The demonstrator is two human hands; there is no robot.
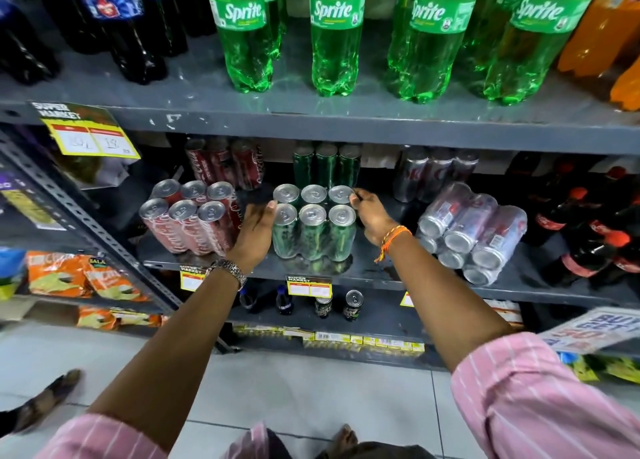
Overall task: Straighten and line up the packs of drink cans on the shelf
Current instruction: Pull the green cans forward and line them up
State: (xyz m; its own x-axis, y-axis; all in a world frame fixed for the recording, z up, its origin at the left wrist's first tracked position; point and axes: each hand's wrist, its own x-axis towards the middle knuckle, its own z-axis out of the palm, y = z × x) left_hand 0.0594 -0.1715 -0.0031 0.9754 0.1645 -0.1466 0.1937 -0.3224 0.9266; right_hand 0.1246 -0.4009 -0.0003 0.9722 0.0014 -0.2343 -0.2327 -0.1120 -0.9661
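Nearest to us, our two forearms reach forward out of pink striped sleeves [540, 399] over a pale tiled floor [311, 382]. Our left wrist wears a metal watch [228, 272]; our right wrist wears an orange thread band [391, 242].

Ahead is a dark grey metal shelf [381, 271] at middle height. On it, near the front edge, stands the green six-pack of cans [313, 224], upright in clear wrap, silver tops facing us. Our left hand [254, 231] lies flat and open against the pack's left side, fingers straight, not curled around anything. Our right hand [369, 216] is at the pack's right rear corner, fingertips pinched on the rim of the back right can.

Just left of our left hand, a red six-pack of cans [190, 216] stands upright and turned slightly askew; our left hand sits in the narrow gap between the two packs. To the right, apart from the green pack, a silver pack of cans [474, 233] lies tipped on its side, tops pointing toward us. Dark cola bottles with red caps [595, 240] crowd the far right.

Behind, against the back of the shelf, more red, green and silver packs stand in shadow. Above, on the next shelf, stand green Sprite bottles [337, 36], with dark bottles to their left and orange ones to their right.
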